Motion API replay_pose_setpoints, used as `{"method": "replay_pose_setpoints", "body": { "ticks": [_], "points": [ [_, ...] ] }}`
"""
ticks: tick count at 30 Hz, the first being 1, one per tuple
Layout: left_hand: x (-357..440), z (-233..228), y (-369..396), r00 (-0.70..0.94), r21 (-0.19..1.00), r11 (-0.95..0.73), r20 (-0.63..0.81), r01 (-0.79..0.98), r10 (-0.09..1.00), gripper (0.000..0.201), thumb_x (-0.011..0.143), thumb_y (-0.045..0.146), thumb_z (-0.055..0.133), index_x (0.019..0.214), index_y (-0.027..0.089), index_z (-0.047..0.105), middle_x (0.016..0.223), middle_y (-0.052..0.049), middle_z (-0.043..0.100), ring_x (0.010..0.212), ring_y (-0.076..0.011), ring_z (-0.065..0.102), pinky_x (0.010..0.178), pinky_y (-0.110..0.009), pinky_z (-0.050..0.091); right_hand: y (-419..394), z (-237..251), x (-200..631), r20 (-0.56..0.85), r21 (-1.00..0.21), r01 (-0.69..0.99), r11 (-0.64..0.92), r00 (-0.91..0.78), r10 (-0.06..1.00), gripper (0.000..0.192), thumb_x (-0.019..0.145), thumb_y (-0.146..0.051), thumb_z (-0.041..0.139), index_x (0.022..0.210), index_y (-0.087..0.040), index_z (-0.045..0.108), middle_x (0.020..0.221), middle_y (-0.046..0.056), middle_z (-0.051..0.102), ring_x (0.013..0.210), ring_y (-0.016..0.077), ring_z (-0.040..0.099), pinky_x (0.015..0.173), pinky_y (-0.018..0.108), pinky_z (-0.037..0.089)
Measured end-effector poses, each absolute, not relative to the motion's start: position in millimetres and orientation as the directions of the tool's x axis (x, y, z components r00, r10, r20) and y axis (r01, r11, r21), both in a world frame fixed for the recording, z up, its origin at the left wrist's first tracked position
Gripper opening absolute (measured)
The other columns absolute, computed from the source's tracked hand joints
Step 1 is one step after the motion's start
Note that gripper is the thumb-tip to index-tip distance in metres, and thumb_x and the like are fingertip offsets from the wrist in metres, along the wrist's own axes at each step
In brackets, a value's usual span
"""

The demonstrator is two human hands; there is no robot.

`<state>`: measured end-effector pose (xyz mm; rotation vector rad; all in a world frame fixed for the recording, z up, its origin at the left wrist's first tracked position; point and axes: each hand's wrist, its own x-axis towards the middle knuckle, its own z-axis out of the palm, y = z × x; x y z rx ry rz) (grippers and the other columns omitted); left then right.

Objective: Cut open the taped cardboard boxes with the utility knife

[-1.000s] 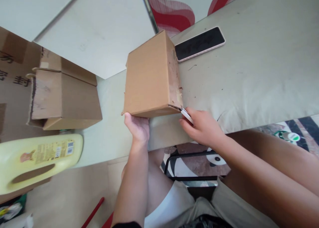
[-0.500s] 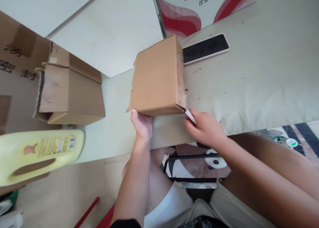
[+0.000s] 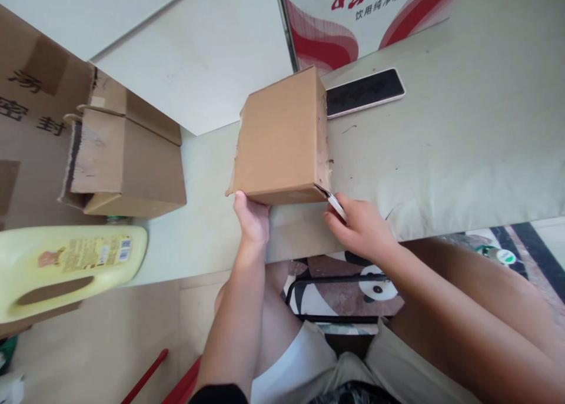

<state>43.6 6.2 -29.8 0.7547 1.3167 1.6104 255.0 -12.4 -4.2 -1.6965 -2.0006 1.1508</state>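
A brown cardboard box (image 3: 277, 136) stands on the pale bench in front of me, with ragged, torn edges on its left and right sides. My left hand (image 3: 253, 217) grips its near lower left edge, thumb on the front and the other fingers hidden beneath. In my right hand (image 3: 362, 224) is a white-handled utility knife (image 3: 336, 205), held in closed fingers. Its blade end meets the box's lower right corner, where a dark slit shows along the edge. How deep the blade sits is hidden.
A smartphone (image 3: 366, 93) lies right behind the box. Opened cardboard boxes (image 3: 152, 167) and a yellow jug (image 3: 73, 257) stand at left. A white panel (image 3: 198, 56) and a red-and-white carton (image 3: 326, 33) rise behind. The bench's front edge runs above my knees.
The view has shifted slightly. Both hands keep their places on the box, and the knife stays at the same corner with hardly any visible movement.
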Motion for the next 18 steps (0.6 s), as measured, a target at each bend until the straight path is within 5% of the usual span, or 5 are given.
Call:
{"method": "replay_pose_setpoints", "body": {
  "ticks": [18],
  "points": [
    [45.0,-29.0,6.2,-0.41,0.96,-0.038,-0.082,-0.276,0.909,0.079,0.074,0.082,0.058,0.129,0.026,0.063,0.144,-0.012,0.062,0.138,-0.0339,0.053,0.097,-0.04,0.055,-12.9,-3.4,254.0,-0.269,-0.702,0.712,-0.006,-0.257,0.928,0.016,0.086,-0.037,0.042,0.079,-0.024,0.045,0.063,0.002,0.056,0.059,0.0185,0.049,0.06,0.03,0.03]
  ]
}}
